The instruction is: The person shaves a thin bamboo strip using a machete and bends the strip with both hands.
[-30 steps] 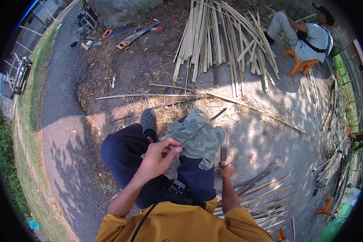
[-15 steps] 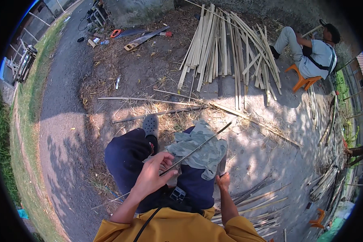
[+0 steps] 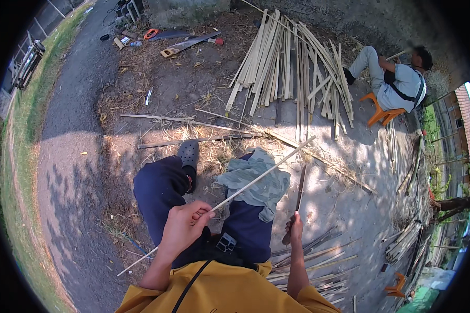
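Observation:
My left hand (image 3: 185, 225) is closed round a long thin bamboo strip (image 3: 263, 175), its pale side showing. The strip slants over my lap, its far end up to the right and its near end passing below my forearm. In my right hand (image 3: 296, 227) I grip a long-bladed knife (image 3: 301, 190) by its dark handle, blade pointing away from me, apart from the strip. A camouflage cloth (image 3: 256, 182) lies over my right thigh, under the strip.
A big pile of split strips (image 3: 277, 57) lies ahead, with more strips (image 3: 318, 266) at my right side. Two saws (image 3: 188, 46) rest at the far left. Shavings (image 3: 214, 151) litter the ground by my shoe (image 3: 188, 154). Another person (image 3: 402, 81) sits on an orange stool (image 3: 382, 110).
The strip has turned from its dark edge to its pale face and reaches farther up right. My right hand has brought the knife up and outward, away from my thigh.

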The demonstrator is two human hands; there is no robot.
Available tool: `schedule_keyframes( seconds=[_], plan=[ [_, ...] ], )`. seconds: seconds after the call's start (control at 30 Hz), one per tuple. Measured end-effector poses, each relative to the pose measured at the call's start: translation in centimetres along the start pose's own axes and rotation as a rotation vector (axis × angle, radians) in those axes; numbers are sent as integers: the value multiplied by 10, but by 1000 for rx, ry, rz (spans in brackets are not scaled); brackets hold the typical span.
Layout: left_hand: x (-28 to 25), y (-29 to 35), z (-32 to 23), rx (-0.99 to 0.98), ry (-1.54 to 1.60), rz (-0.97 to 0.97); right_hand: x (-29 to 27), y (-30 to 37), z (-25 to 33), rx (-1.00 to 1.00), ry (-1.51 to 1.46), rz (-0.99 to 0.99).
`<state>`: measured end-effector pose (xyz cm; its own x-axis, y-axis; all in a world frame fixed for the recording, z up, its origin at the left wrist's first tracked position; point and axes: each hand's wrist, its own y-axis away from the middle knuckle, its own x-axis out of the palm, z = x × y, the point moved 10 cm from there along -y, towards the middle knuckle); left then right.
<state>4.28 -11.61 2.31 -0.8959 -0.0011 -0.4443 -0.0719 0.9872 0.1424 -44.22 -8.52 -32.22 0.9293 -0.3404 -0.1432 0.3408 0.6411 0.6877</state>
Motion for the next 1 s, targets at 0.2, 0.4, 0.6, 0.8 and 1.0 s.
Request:
schedule_keyframes(
  seconds=[0.2,0.4,0.6,0.8,1.0],
  plan=[
    [37,-30,-22,-41,232,120,-12,71,98,-290,-246,22],
    [52,-41,-33,102,38,70,-14,100,195,-450,195,66],
    [24,-20,-17,63,34,-4,-30,31,133,5,305,84],
    [27,-25,-14,111,61,-37,-31,41,53,-68,119,65],
    [60,-38,-7,-3,243,143,13,109,106,-327,-134,88]
  ],
)
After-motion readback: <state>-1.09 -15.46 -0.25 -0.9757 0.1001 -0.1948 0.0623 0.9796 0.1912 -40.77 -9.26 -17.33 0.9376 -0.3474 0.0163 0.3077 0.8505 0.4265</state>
